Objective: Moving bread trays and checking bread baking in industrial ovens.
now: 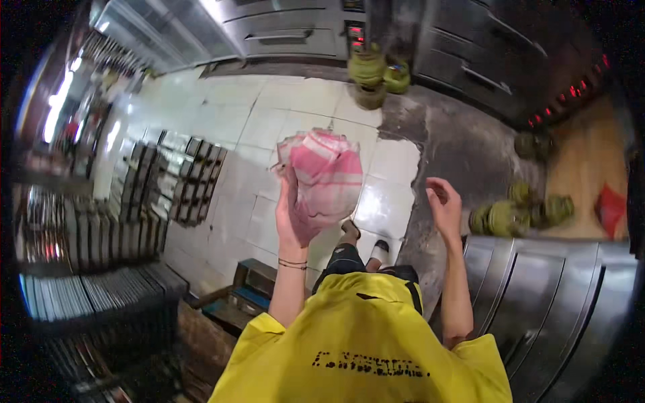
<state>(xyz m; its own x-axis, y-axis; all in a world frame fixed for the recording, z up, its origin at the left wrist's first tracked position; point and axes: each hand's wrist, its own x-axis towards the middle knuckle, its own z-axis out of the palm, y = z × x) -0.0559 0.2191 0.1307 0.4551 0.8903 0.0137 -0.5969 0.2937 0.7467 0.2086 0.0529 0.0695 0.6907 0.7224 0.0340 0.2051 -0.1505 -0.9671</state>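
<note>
A person in a yellow shirt (pixel 349 336) holds a bunched pink and white cloth (pixel 328 178) in the left hand (pixel 290 218), whose fingers are closed around its lower left side, the fingertips partly hidden by the folds. The cloth is raised in front of the body, over the white tiled floor (pixel 269 127), and spreads rightward from the left hand's palm. The right hand (pixel 446 208) is empty, its fingers loosely curved and parted, well to the right of the cloth and not touching it. The two hands are apart, at nearly the same height in the view, with the cloth nearer the left one
</note>
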